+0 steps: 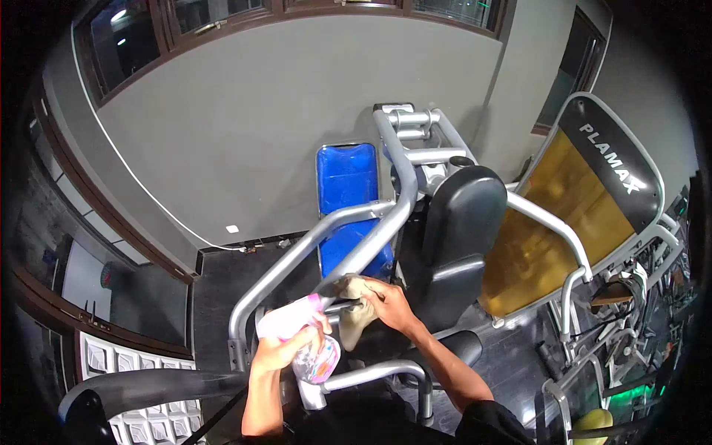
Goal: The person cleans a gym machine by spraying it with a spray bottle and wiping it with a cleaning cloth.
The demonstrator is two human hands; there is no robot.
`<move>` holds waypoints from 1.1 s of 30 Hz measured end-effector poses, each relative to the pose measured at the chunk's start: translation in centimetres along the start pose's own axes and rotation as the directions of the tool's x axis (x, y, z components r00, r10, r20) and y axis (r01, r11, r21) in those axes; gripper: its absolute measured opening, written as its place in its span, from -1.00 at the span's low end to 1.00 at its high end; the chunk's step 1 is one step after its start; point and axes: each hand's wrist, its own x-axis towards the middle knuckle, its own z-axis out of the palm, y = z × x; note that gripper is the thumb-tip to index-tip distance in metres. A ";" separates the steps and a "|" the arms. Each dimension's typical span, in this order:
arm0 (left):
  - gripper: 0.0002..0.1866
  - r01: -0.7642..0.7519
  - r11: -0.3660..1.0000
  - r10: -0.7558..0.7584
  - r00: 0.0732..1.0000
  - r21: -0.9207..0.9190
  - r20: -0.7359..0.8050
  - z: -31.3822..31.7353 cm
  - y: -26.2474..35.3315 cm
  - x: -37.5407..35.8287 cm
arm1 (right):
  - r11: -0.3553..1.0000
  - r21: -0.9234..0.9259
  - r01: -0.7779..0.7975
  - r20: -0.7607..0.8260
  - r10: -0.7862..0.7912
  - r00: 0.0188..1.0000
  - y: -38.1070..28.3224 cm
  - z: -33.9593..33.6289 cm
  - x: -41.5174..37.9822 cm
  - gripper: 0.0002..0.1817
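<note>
Fingers of the right hand (389, 302) are bunched around a tan cloth (354, 311), pressing it against the grey metal bar (371, 245) of a gym machine, so the cloth drapes over the bar and hangs below it. That forearm reaches in from the lower right, elbow bent, wrist angled down onto the cloth. Just beside it, the left hand (282, 350) grips a spray bottle (308, 348) (pink nozzle, colourful label) with fingers wrapped round its neck, nozzle pointing right toward the cloth; this forearm rises almost straight from the bottom edge. Behind the bar stand a black padded seat back (463, 237) and a blue pad (348, 200). Farther right is a yellow panel (549, 222) marked PLAMAX.
</note>
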 end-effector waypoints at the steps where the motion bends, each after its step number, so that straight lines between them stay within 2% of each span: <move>1: -0.74 0.004 1.000 -0.004 1.000 -0.009 -0.004 0.4 -0.4 0.2 | 1.000 -0.007 -0.007 -0.005 0.007 1.000 -0.6 0.1 -0.6 -0.69; 3: -0.75 -0.033 0.998 0.033 0.999 0.044 -0.006 1.2 -1.0 0.7 | 0.985 0.170 0.027 -0.124 -0.006 0.992 -1.6 0.6 -1.6 -0.68; 4: -0.76 -0.071 0.992 0.073 0.997 0.107 -0.012 1.8 -1.3 0.9 | 0.957 0.291 0.010 -0.133 0.030 0.991 -1.5 1.1 -2.0 -0.70; 6: -0.76 -0.071 0.995 0.072 0.997 0.076 -0.019 3.5 -2.1 1.1 | 0.890 0.455 -0.023 -0.142 0.098 0.985 -2.2 1.7 -2.5 -0.72; 8: -0.75 -0.153 0.988 0.154 0.976 0.020 -0.154 5.8 -2.5 1.3 | 0.667 0.742 -0.065 -0.115 0.222 0.968 -3.7 2.4 -3.0 -0.72; 9: -0.72 -0.195 0.980 0.199 0.961 0.040 -0.191 7.0 -2.5 1.4 | 0.547 0.833 -0.082 -0.101 0.296 0.950 -4.6 2.4 -3.2 -0.70; 10: -0.68 -0.173 0.983 0.180 0.968 0.055 -0.174 7.3 -3.3 1.1 | 0.414 0.906 -0.088 -0.076 0.365 0.928 -5.6 2.3 -3.5 -0.67; 11: -0.64 -0.253 0.965 0.260 0.940 0.060 -0.219 8.4 -3.5 1.2 | 0.252 0.960 -0.123 0.004 0.427 0.904 -5.2 2.2 -3.8 -0.64; 12: -0.61 -0.332 0.941 0.338 0.904 0.070 -0.261 9.4 -3.7 1.2 | 0.164 0.976 -0.141 0.048 0.471 0.881 -5.8 2.2 -3.9 -0.60; 13: -0.61 -0.328 0.943 0.333 0.908 0.062 -0.254 9.3 -4.0 1.0 | 0.073 0.986 -0.150 0.092 0.512 0.854 -6.5 2.2 -4.0 -0.56; 15: -0.56 -0.330 0.940 0.338 0.936 0.087 -0.101 8.8 -4.9 0.5 | 0.043 0.990 -0.131 0.094 0.490 0.867 -6.3 2.2 -4.9 -0.54; 16: -0.56 -0.327 0.942 0.334 0.937 0.080 -0.102 8.8 -5.1 0.3 | 0.010 0.993 -0.121 0.103 0.460 0.882 -6.2 2.2 -5.3 -0.53; 18: -0.62 -0.231 0.963 0.255 0.946 0.139 -0.201 8.8 -5.3 0.0 | 0.053 0.995 -0.087 0.052 0.479 0.876 -6.2 2.5 -5.6 -0.48; 19: -0.71 -0.218 0.960 0.241 0.963 0.175 -0.124 8.5 -4.8 -0.1 | 0.071 0.995 -0.068 0.021 0.528 0.849 -6.2 2.7 -5.7 -0.47; 20: -0.71 -0.218 0.960 0.242 0.962 0.175 -0.130 8.5 -4.2 0.0 | 0.089 0.995 -0.050 -0.010 0.574 0.819 -6.1 2.7 -5.9 -0.46; 22: -0.77 -0.156 0.983 0.163 0.984 0.096 -0.070 8.8 -3.2 -0.1 | 0.073 0.995 -0.072 0.020 0.550 0.835 -3.9 2.8 -6.5 -0.46; 24: -0.76 -0.138 0.987 0.145 0.986 0.077 -0.086 8.8 -3.8 -0.6 | 0.066 0.997 -0.044 0.008 0.470 0.882 -3.2 2.7 -7.0 -0.43; 25: -0.75 -0.140 0.988 0.137 0.989 -0.061 -0.059 9.0 -4.0 -0.6 | 0.113 0.993 -0.037 -0.037 0.584 0.811 -6.0 2.6 -6.6 -0.45; 26: -0.74 -0.135 0.971 0.132 0.991 -0.197 -0.030 9.1 -4.2 -0.6 | 0.113 0.993 -0.036 -0.037 0.587 0.809 -6.6 2.3 -6.8 -0.45; 27: -0.73 -0.190 0.977 0.191 0.982 -0.097 -0.001 9.1 -4.4 -0.6 | 0.066 0.997 -0.044 -0.001 0.566 0.824 -6.9 1.9 -7.2 -0.47; 29: -0.73 -0.176 0.977 0.178 0.984 -0.117 0.000 9.4 -5.5 -0.6 | 0.020 0.998 -0.053 0.034 0.544 0.839 -4.9 1.2 -7.9 -0.49; 30: -0.73 -0.165 0.977 0.166 0.986 -0.136 -0.001 9.7 -5.9 -0.6 | -0.174 0.983 -0.061 0.102 0.238 0.966 -1.3 1.2 -8.5 -0.53; 32: -0.75 -0.151 0.976 0.152 0.988 -0.155 -0.005 10.8 -6.1 -0.4 | -0.351 0.928 -0.127 0.099 -0.097 0.990 -0.2 0.7 -9.3 -0.52; 33: -0.77 -0.140 0.975 0.141 0.990 -0.174 -0.006 11.3 -6.2 -0.3 | -0.216 0.975 -0.053 0.093 0.179 0.980 -1.9 0.1 -9.6 -0.52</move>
